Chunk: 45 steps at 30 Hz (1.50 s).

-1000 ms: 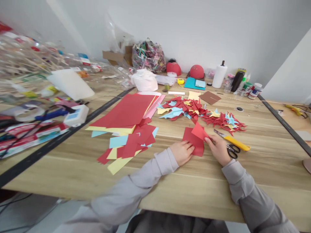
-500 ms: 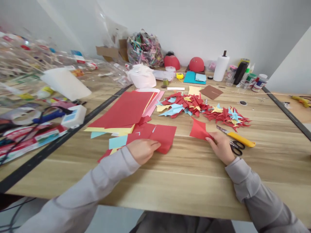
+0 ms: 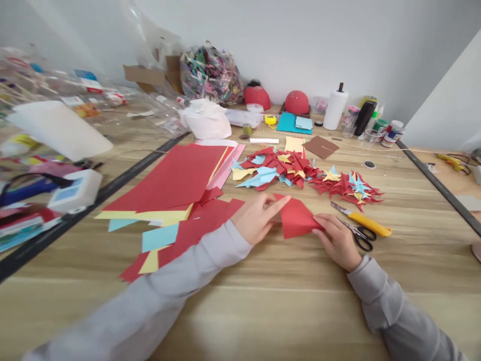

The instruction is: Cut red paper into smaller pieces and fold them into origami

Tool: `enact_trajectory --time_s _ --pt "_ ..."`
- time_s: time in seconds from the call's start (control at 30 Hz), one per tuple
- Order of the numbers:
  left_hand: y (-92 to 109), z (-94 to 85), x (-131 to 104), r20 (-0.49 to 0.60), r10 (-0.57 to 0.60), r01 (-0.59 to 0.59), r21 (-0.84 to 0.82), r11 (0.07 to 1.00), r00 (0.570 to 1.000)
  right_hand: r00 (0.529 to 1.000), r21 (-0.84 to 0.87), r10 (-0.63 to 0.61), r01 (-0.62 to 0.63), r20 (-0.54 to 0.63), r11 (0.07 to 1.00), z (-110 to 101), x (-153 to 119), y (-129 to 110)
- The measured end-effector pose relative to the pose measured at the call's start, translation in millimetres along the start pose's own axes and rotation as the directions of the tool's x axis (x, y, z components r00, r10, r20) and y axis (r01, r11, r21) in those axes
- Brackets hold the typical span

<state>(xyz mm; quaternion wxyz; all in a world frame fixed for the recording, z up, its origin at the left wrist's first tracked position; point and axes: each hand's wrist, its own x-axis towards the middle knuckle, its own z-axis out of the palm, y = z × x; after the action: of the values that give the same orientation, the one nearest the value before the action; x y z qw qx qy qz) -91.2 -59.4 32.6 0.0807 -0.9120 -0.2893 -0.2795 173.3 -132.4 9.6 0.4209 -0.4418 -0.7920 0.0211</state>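
Note:
A small red paper piece (image 3: 296,219) is held between my hands above the wooden table (image 3: 263,306). My right hand (image 3: 337,239) pinches its right corner between thumb and fingers. At its upper left, my left hand (image 3: 258,216) has the index finger stretched along the edge, with the other fingers curled; whether it grips the paper is unclear. Red paper sheets (image 3: 203,223) lie partly under my left forearm, beside a light blue piece (image 3: 160,237). Behind my hands are heaps of cut red, blue and yellow paper pieces (image 3: 296,165).
Black-handled scissors (image 3: 361,236) and a yellow cutter knife (image 3: 370,223) lie right of my right hand. A stack of large red sheets (image 3: 173,175) is at the left. Bottles, a white box (image 3: 77,190) and a white bag (image 3: 206,120) stand farther off.
My left hand has let go of the red sheet at the left and moved right to the small red piece. My right hand still holds that piece. The view has shifted slightly.

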Motion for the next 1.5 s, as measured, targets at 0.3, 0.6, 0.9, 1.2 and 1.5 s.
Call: enact_trajectory --time_s 0.3,0.6,0.9,1.2,1.5 --pt "11 35.5 25 -0.319 0.114 -0.047 0.209 0.977 0.941 0.997 -0.243 -0.063 0.072 0.047 0.967 -5 2 -7" --pt "28 36.3 14 -0.226 0.177 -0.158 0.101 0.982 0.958 0.988 -0.241 0.010 0.028 0.156 0.970 7 3 -10" --pt "21 42.6 11 -0.144 0.122 -0.134 -0.076 0.988 0.982 0.978 -0.173 0.164 -0.140 0.132 0.975 7 2 -4" --pt "19 37.7 11 -0.164 0.072 -0.101 -0.175 0.979 0.984 0.955 -0.157 0.294 -0.284 0.044 0.946 3 2 -2" --pt "20 33.8 11 -0.204 -0.009 -0.047 -0.266 0.963 0.979 0.891 -0.125 0.453 -0.452 -0.019 0.883 3 -1 -3"
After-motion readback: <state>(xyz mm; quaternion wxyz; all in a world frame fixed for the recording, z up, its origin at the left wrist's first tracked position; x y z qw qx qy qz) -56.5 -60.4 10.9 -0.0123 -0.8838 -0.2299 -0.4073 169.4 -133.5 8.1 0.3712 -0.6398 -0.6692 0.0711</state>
